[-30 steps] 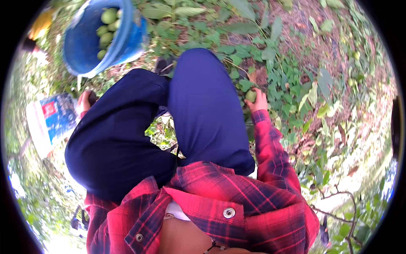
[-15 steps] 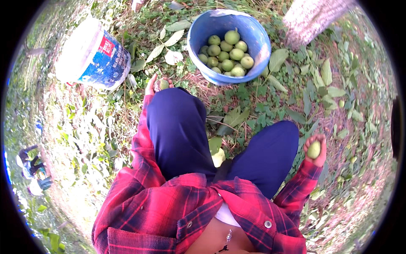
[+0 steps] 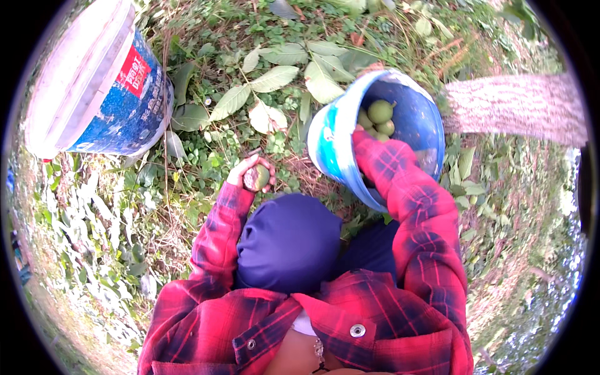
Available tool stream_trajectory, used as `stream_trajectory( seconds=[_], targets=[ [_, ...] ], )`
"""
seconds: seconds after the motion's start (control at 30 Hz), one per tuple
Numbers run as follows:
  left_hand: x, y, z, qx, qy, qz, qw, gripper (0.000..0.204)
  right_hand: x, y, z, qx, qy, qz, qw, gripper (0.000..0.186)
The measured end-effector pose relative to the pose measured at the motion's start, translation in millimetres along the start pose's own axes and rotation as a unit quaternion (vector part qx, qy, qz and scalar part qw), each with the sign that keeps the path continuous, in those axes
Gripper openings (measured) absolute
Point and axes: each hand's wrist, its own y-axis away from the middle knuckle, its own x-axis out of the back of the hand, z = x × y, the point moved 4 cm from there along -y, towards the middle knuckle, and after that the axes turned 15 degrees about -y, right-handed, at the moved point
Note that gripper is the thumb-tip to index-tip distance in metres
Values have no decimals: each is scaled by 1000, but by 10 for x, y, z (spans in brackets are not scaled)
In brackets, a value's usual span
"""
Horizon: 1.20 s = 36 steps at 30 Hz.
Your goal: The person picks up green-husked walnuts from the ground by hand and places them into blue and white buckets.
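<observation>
While a pale tree trunk [image 3: 515, 107] cuts in from the right edge, here's a white-and-blue bucket [image 3: 103, 128] at upper left, its red label [image 3: 132, 72] showing white characters, more pale writing on the scuffed blue beside it. Next, the blue bucket [image 3: 325, 140], with the plaid right sleeve [image 3: 419, 194] reaching inside: right hand hidden, so I cannot tell its grip! And the left hand [image 3: 241, 170], near the knee [image 3: 289, 240], has its fingers curled around a green fruit [image 3: 261, 177], speckled and paler on one side. Inside the blue bucket, loose fruits [image 3: 380, 112]: round, smooth, light green.
</observation>
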Motion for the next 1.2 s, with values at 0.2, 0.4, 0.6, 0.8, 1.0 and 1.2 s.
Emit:
stream_trajectory(
  seconds=[0.2, 0.4, 0.6, 0.8, 1.0, 1.2],
  targets=[
    [571, 293, 332, 21, -18, 51, 998, 29, 286, 504, -447, 3, -337, -58, 940, 34],
    [577, 589, 734, -79, 69, -25, 994, 45, 899, 1133, -1592, 59, -767, -172, 616, 56],
    [-119, 1200, 1824, -281, -94, -18, 955, 52, 801, 999, -3077, 142, -716, -268, 629, 47],
    [-429, 2215, 3458, -621, -407, 350, 571, 44, 585, 609, -5311, 281, -633, -206, 692, 40],
    [-366, 2209, 2749, -560, -599, 514, 255, 32, 1063, 302, -4413, 532, -204, 101, 815, 47],
    [404, 1921, 1335, -399, -553, 587, 437, 26, 1851, 1439, -94, 106, -203, 396, 889, 39]
  ],
)
